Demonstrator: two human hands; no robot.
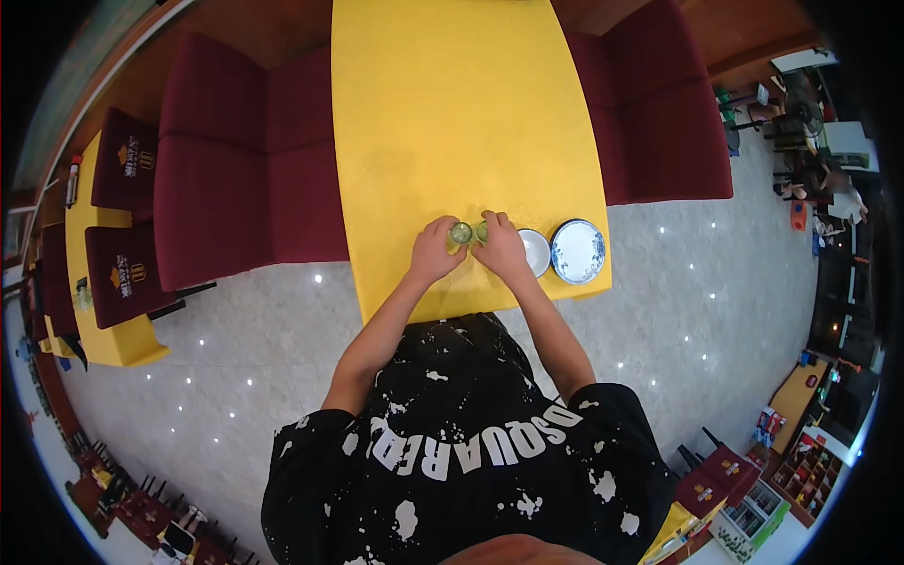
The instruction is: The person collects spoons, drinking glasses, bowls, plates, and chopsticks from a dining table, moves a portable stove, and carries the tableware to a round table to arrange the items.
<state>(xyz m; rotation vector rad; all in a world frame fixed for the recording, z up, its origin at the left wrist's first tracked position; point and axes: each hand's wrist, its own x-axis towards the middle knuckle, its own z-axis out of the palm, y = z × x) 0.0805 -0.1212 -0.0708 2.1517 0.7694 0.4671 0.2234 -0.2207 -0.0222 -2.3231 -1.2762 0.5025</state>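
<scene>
Close to the near edge of the yellow table [461, 104], my left hand [437, 250] is wrapped round a small clear drinking glass [460, 233]. My right hand [502, 249] grips a second glass [481, 232], partly covered by its fingers. The two glasses are side by side, nearly touching. Whether they rest on the tabletop or are slightly raised I cannot tell. Just right of my right hand are a white bowl [535, 252] and a plate with a blue floral pattern [577, 251], which looks stacked on others.
A dark red bench [226, 179] lines the table's left side, and another [659, 113] stands on the right. Further left is a second yellow table [111, 315] with red-covered chairs. A person [845, 200] is far off at the right. Grey tiled floor surrounds the table.
</scene>
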